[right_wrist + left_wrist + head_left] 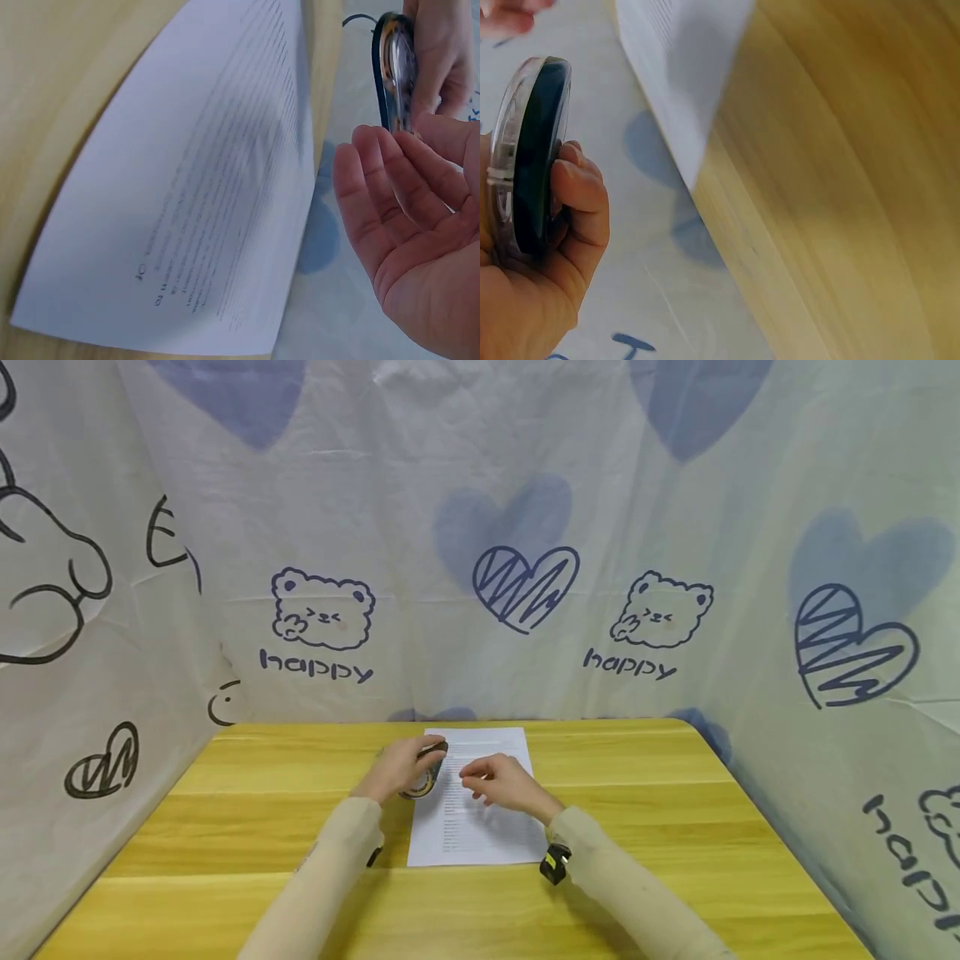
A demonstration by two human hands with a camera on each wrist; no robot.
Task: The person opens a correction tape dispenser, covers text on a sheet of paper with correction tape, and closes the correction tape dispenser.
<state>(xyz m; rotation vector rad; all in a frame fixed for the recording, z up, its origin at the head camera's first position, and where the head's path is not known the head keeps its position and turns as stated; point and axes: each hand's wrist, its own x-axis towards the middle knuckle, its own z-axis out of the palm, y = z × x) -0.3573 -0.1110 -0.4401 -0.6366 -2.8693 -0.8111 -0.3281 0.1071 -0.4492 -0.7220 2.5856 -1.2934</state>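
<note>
My left hand (pixel 397 767) grips a dark-edged, clear-cased correction tape dispenser (pixel 424 783) above the left side of a printed sheet of paper (pixel 495 839). In the left wrist view the dispenser (pixel 538 161) stands on edge, its dark green side towards the curled fingertips. My right hand (pixel 506 783) hovers over the middle of the sheet, a short way right of the dispenser. Seen from the right wrist, the fingers of that hand (pixel 412 232) reach forward, lightly bent, with the thumb tip close to the index fingertip; nothing shows between them.
The sheet lies on a yellow wood-grain table (pixel 645 843), near its back edge. A pale curtain (pixel 420 527) with hearts and bear drawings hangs behind the table and along both sides. A dark wrist device (pixel 555 863) sits at the right cuff.
</note>
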